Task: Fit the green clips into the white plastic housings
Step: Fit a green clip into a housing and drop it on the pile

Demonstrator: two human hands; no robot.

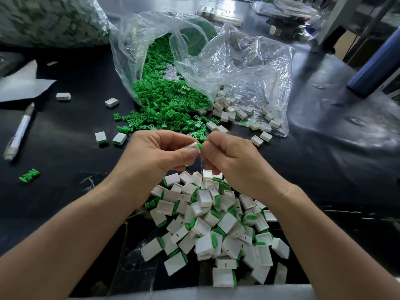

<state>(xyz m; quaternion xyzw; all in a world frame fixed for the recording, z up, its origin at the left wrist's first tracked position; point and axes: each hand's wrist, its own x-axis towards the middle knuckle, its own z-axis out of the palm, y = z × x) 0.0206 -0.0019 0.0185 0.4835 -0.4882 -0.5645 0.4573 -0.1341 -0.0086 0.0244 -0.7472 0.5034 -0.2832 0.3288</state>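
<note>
Green clip, pinched in the right grip, meets the end of a white housing pinched in the left grip, both held over the black tabletop. Insertion looks barely begun; next comes a straight, aligned push home. Nearer than the grips lies a pile of fitted housings; beyond them, loose clips spill from a plastic bag.

The white housings are moulded in smooth matt plastic, the green clips in faintly shiny plastic. The bag is formed of crinkled glossy film; the black tabletop is finished smooth and sheeny.
</note>
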